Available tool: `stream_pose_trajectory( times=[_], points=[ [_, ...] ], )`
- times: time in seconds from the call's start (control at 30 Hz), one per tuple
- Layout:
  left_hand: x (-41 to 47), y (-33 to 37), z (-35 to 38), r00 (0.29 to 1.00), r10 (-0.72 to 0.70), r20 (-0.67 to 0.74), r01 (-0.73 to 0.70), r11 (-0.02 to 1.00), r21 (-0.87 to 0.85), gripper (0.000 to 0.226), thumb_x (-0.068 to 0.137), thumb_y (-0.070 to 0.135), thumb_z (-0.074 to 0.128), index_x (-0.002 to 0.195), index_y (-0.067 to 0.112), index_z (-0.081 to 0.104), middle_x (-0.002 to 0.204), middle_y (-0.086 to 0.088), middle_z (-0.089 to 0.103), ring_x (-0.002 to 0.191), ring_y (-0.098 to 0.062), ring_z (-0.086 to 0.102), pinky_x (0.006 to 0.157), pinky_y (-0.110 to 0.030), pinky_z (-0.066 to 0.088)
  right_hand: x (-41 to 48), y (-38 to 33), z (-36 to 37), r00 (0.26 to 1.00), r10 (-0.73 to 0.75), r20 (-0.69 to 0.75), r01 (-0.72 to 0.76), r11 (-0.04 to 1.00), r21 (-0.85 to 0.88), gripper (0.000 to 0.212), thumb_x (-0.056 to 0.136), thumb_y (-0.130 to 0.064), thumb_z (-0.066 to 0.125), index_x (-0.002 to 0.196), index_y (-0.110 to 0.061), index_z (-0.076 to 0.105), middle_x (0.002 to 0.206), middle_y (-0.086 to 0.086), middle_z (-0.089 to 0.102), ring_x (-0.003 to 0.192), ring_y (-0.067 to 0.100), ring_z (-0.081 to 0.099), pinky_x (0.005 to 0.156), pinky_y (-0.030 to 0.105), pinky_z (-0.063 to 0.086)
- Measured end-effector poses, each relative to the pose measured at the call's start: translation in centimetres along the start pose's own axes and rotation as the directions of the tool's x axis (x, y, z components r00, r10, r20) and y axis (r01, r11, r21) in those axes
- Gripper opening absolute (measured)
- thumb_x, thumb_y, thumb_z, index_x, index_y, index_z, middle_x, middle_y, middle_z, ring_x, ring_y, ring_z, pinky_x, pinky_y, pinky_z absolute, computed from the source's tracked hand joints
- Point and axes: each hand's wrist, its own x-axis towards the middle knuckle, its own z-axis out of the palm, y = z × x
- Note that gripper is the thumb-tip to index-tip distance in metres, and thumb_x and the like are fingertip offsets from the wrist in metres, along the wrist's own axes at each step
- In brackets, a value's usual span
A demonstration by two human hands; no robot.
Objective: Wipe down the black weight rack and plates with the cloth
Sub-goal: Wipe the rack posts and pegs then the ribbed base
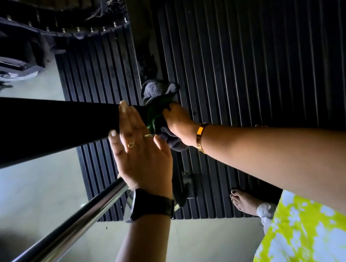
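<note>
Firstly, left hand: fingers straight and together, palm flat against the black rack bar; black watch at wrist. Right hand: fingers curled round the grey-green cloth, bunched on the same bar just beside the left fingertips; gold bracelet at wrist. Chrome bar: under the left wrist, slanting away. Black ribbed mat: on the pale floor beneath the rack bar. Bare foot: at the mat's near edge.

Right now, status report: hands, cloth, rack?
Left hand flat on matte black rack beam. Right hand grips crumpled grey-green cloth against it. Shiny steel bar below, clear of wiping.
</note>
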Motion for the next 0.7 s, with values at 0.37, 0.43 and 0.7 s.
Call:
stream_pose_trajectory(
  times=[0.37,0.43,0.7],
  points=[
    [0.4,1.1,2.5,0.993,-0.008,-0.121,-0.001,0.997,-0.076,0.066,0.099,0.040,0.025,0.151,-0.001,0.023,0.159,-0.013,0.019,0.146,-0.019,0.011,0.114,-0.040,-0.024,5.5,2.3,-0.4,0.968,0.212,0.137,-0.210,0.977,-0.027,0.037,0.103,-0.007,0.029,0.068,-0.020,0.031,0.072,-0.001,0.033,0.062,0.006,0.031,0.055,0.019,0.031],
    [0.3,1.3,2.8,0.990,-0.015,-0.140,0.005,0.998,-0.069,0.064,0.100,0.038,0.022,0.151,-0.001,0.024,0.159,-0.012,0.021,0.146,-0.018,0.011,0.114,-0.039,-0.024,5.6,3.5,-0.5,0.963,0.209,0.170,-0.196,0.976,-0.091,0.039,0.104,-0.008,0.027,0.066,-0.021,0.027,0.069,0.000,0.033,0.059,0.005,0.031,0.050,0.017,0.031],
    [-1.0,-0.3,1.3,0.990,-0.041,-0.138,0.030,0.996,-0.079,0.064,0.097,0.032,0.022,0.153,0.001,0.018,0.161,-0.009,0.018,0.146,-0.015,0.012,0.113,-0.040,-0.027,2.7,3.6,-1.7,0.951,0.149,0.273,-0.166,0.985,0.041,0.025,0.098,-0.010,0.040,0.108,-0.003,0.061,0.106,0.023,0.065,0.108,0.040,0.060,0.096,0.049,0.049]
  ],
)
